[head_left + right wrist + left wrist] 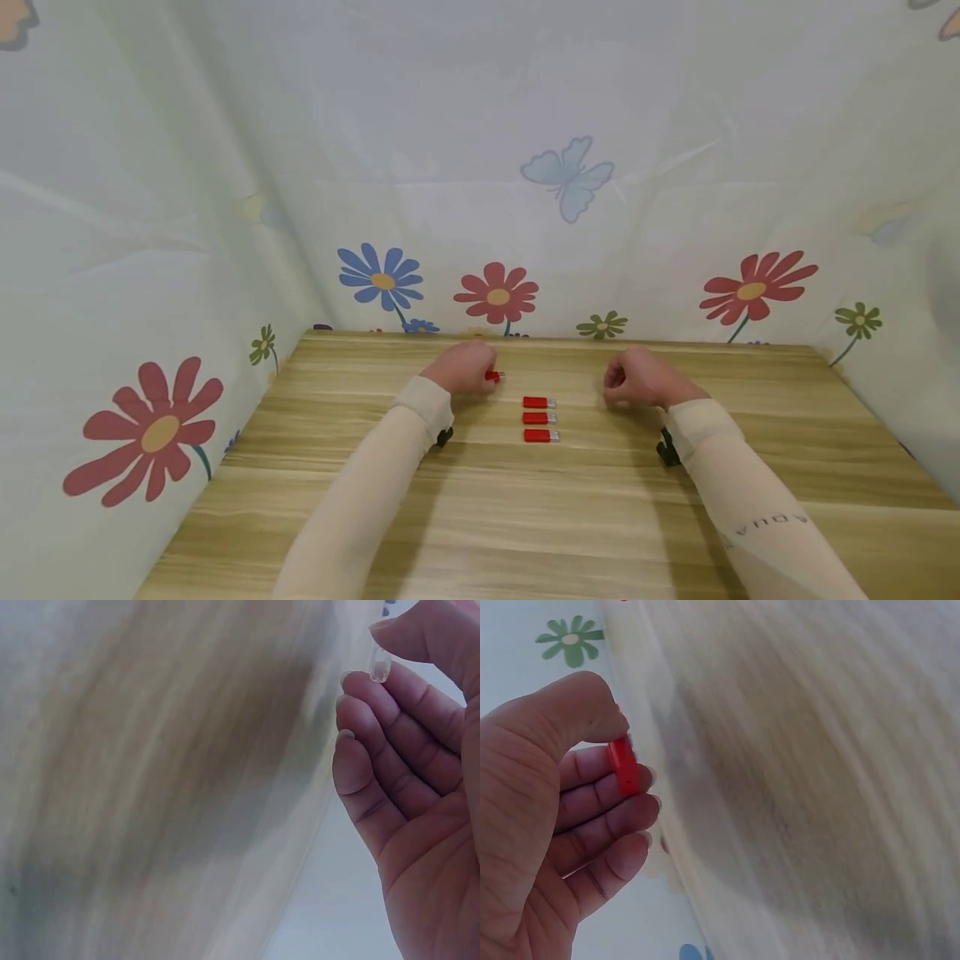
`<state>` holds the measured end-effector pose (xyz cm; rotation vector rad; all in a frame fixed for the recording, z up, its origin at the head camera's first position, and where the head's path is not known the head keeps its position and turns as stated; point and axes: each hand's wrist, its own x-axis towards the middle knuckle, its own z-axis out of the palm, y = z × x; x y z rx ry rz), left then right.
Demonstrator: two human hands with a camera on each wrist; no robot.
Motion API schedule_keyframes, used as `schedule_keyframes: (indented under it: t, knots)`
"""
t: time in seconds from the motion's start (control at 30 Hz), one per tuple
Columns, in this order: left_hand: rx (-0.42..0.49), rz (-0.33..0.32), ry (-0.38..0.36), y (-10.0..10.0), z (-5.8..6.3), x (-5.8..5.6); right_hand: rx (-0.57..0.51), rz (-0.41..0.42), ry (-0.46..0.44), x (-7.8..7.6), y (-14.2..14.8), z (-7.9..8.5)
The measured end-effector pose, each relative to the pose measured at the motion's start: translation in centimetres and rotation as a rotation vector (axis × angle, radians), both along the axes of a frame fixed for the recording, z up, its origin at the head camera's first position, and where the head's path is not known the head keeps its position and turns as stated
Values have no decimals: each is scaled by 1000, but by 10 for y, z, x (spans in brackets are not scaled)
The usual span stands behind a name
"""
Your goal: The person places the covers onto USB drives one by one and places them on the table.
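In the head view my left hand point(463, 368) is raised over the table, left of a short column of USB sticks. It pinches a red USB stick point(624, 766) between thumb and fingers, and the stick's pale end points right. My right hand point(643, 379) is held to the right of the column. Between its thumb and index finger is a small clear plastic cap point(380, 667), seen in the right wrist view. Three more red USB sticks, an upper point(536, 402), a middle point(536, 418) and a lower one point(537, 436), lie parallel on the wood, pale ends to the right.
The wood-grain table point(510, 533) runs back to a white curtain point(465, 108) printed with flowers and a butterfly. More of this curtain hangs along the left and right sides. A dark wrist device point(667, 448) sits under the right sleeve.
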<state>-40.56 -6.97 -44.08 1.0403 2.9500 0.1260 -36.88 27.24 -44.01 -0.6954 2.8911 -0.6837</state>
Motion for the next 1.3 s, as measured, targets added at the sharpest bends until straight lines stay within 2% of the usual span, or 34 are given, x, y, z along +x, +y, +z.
schedule_keyframes:
  t: [0.13,0.23,0.37,0.47,0.77,0.9,1.1,1.3]
  knots:
    - [22,-20,4,-1,5,3,-11,8,37,6,-1,4]
    - [11,-18,8,1,10,11,-14,22,62,12,-5,8]
    - [2,3,-6,5,18,26,-38,23,70,23,-12,13]
    - [23,-11,-4,6,25,37,-70,16,84,32,-18,15]
    - [46,-146,89,7,32,79,-177,105,152,64,-41,18]
    - [29,-165,110,10,31,95,-236,139,173,77,-52,19]
    - [66,-155,72,14,34,111,-309,152,134,91,-62,19]
    - [124,-173,52,14,38,119,-348,167,180,99,-64,20]
